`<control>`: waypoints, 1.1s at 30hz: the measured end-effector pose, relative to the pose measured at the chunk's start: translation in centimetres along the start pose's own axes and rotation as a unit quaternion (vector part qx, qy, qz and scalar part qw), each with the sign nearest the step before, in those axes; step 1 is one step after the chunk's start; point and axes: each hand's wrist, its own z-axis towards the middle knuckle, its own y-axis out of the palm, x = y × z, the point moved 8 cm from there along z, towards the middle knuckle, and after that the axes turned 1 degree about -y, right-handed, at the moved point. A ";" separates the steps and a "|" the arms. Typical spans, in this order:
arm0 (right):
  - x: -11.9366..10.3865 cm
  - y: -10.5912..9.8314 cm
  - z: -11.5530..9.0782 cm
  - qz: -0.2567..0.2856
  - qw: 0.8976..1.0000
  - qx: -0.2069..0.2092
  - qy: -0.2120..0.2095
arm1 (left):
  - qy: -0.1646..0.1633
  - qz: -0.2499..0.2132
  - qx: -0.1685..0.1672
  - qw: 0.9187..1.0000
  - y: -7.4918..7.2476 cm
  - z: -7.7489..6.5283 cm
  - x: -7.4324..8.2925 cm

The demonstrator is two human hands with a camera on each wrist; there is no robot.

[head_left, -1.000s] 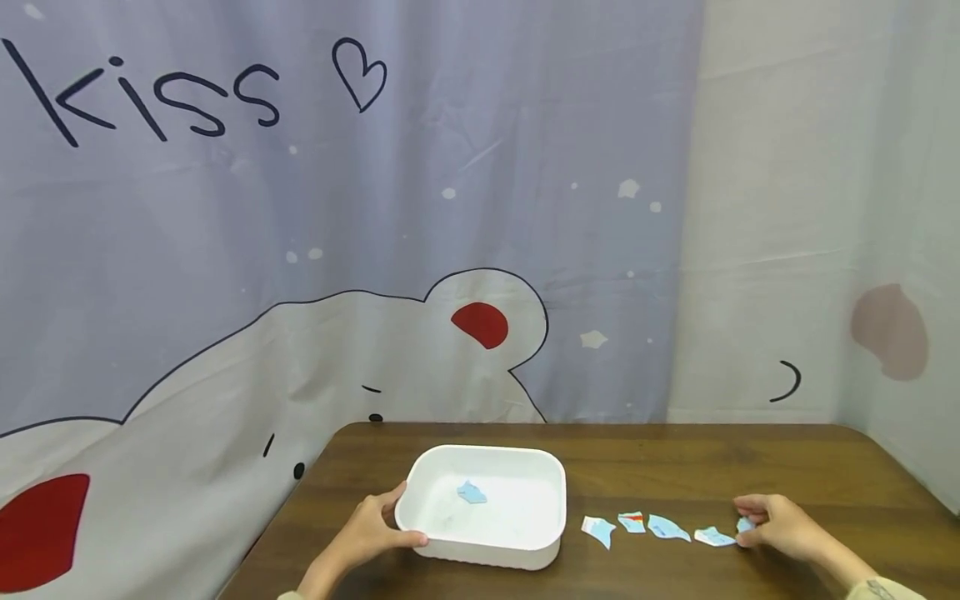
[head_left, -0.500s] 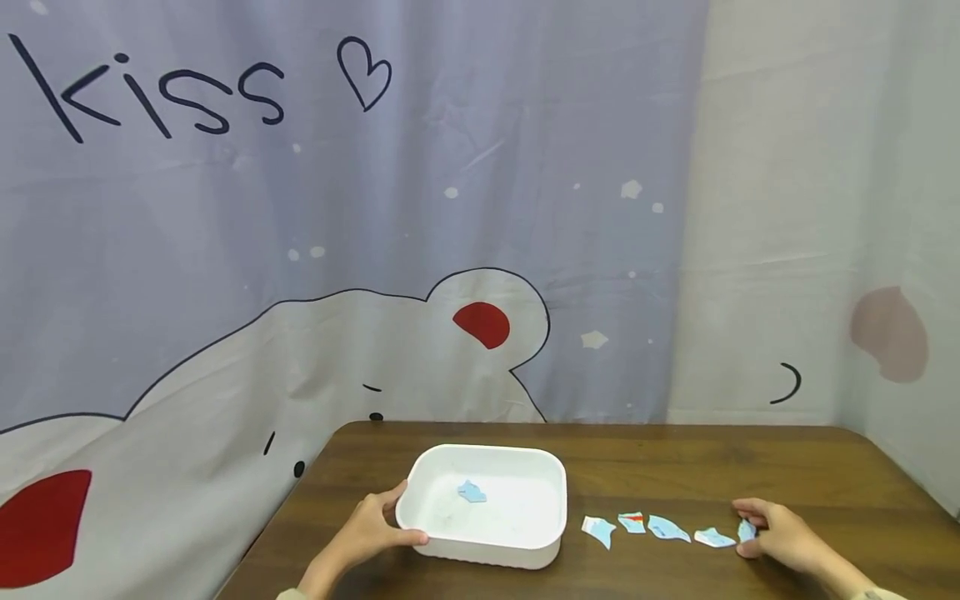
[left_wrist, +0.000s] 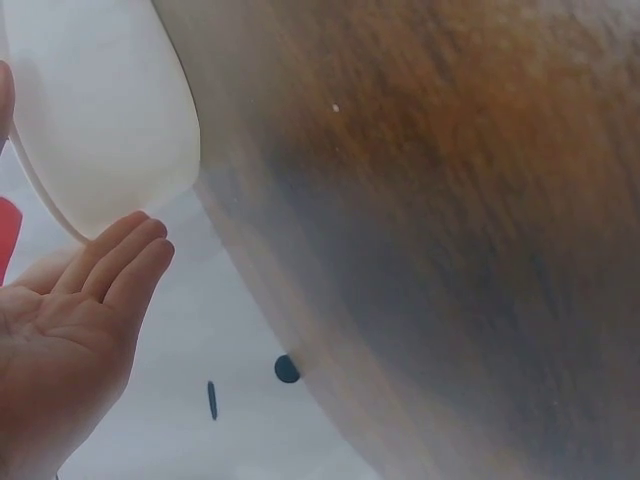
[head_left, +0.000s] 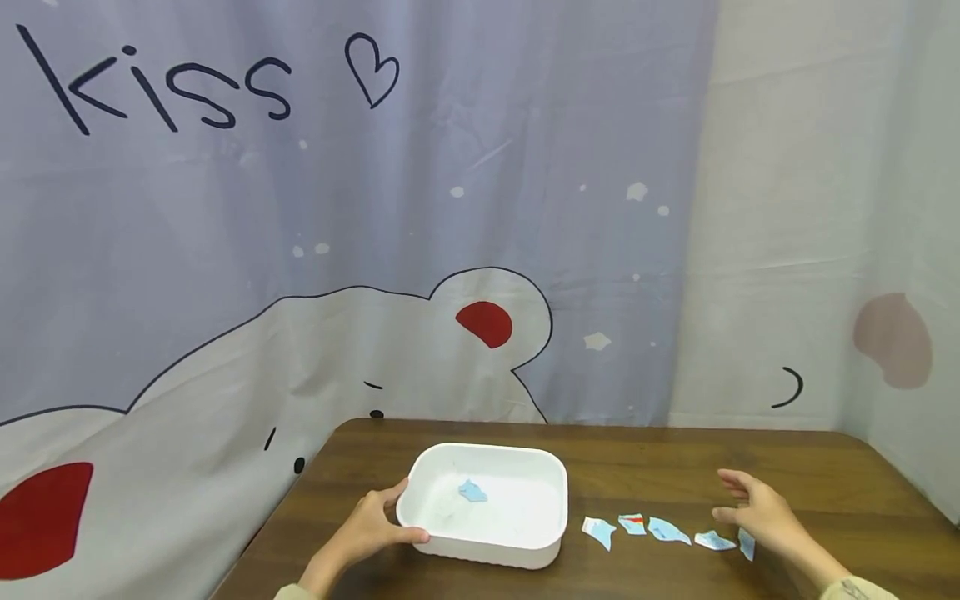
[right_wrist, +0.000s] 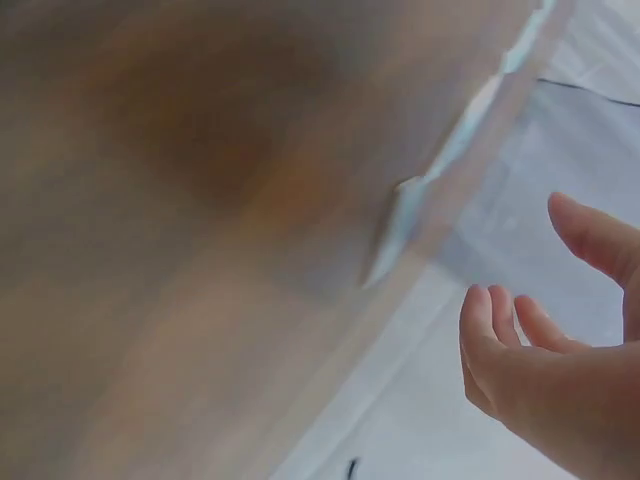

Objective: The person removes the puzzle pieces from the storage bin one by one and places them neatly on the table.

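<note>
My left hand (head_left: 367,527) rests against the left end of a white plastic basin (head_left: 487,553), thumb at the front and fingers along the side. In the left wrist view those fingers look nearly straight. One irregular light-blue piece (head_left: 472,491) lies inside. Right of the basin, several flat, jagged pieces form a row: a blue-and-white one (head_left: 598,532), one with a red stripe (head_left: 632,523), a longer one (head_left: 667,530) and another pale one (head_left: 714,541). My right hand (head_left: 767,518) hovers above the rightmost piece (head_left: 746,544), holding nothing, thumb and fingers apart.
The brown wooden table (head_left: 645,467) has rounded far corners. Behind it hangs a printed curtain (head_left: 585,167) with lettering and a white cartoon figure. A pale curtain (head_left: 907,417) runs down the right side.
The rightmost piece turned more upright, and my right hand let go of it. That hand then rose slightly away and left. My left hand and the basin stayed put.
</note>
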 end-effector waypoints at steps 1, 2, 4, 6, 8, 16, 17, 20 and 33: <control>-0.7 0.2 0.3 0.008 1.000 0.005 -0.003 | 0.000 0.000 0.000 1.000 0.0 0.0 0.0; -1.5 0.5 0.6 0.016 1.000 0.006 -0.008 | 0.000 0.001 -0.001 1.000 -0.1 0.0 0.0; -3.2 1.3 1.2 0.030 0.999 0.012 -0.017 | 0.000 0.005 -0.001 1.000 -0.1 0.0 0.1; -5.1 2.3 1.9 0.046 0.999 0.012 -0.025 | -0.001 0.008 0.001 1.000 -0.2 0.0 0.1; -7.0 3.5 2.7 0.064 0.997 0.011 -0.029 | -0.003 0.014 0.006 1.000 -0.2 -0.1 0.0; -14.5 8.2 5.8 0.125 0.990 0.012 -0.058 | -0.004 0.020 0.009 1.000 -0.2 0.0 0.0; -15.1 8.8 6.0 0.128 0.990 0.011 -0.060 | -0.003 0.018 0.007 1.000 -0.1 0.0 0.0; -16.7 10.6 6.6 0.140 0.988 0.013 -0.060 | -0.001 0.015 0.002 1.000 0.0 0.2 0.1; -22.6 17.1 7.6 0.188 0.978 -0.038 -0.084 | -0.001 0.012 0.003 1.000 -0.1 0.0 0.3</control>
